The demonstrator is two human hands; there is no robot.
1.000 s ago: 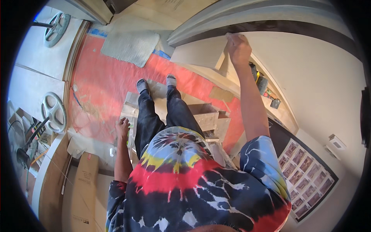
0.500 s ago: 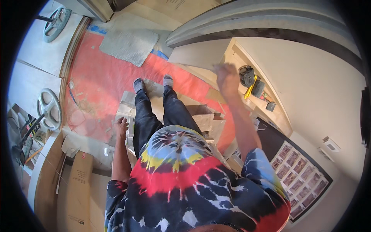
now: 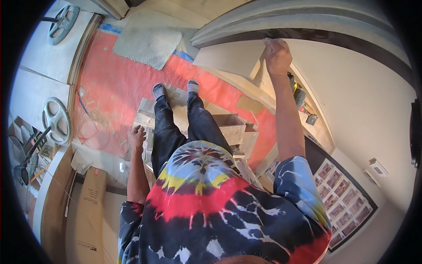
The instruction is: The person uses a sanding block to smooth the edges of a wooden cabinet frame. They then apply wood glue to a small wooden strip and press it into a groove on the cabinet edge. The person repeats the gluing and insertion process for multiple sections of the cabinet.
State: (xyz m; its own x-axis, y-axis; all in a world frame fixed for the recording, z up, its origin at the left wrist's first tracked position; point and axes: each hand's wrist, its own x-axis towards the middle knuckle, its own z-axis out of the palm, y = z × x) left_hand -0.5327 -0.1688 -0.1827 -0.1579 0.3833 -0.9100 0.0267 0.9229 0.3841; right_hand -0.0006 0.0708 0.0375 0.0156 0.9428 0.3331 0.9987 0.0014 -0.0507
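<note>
My right hand (image 3: 278,57) is raised at the upper right, its fingers closed and pressed together close to a dark trim strip (image 3: 325,35) below a curved grey band. Whatever the fingers hold, if anything, is too small or hidden to make out. Below that hand and forearm runs a pale wooden ledge (image 3: 323,125) with tools on it, partly covered by the arm. My left hand (image 3: 137,137) hangs low beside my left leg, fingers loosely curled and apart, with nothing visible in it.
I stand on a wooden step platform (image 3: 176,94) above red floor covering. Wooden boxes (image 3: 229,128) are beside my right leg. A grey mat (image 3: 149,46) lies ahead. At left are handwheels (image 3: 56,120) and a long cardboard box (image 3: 91,211); a photo board (image 3: 340,189) hangs at right.
My right hand has moved up and to the right, from beside the ledge to the dark trim strip. My left hand has risen slightly.
</note>
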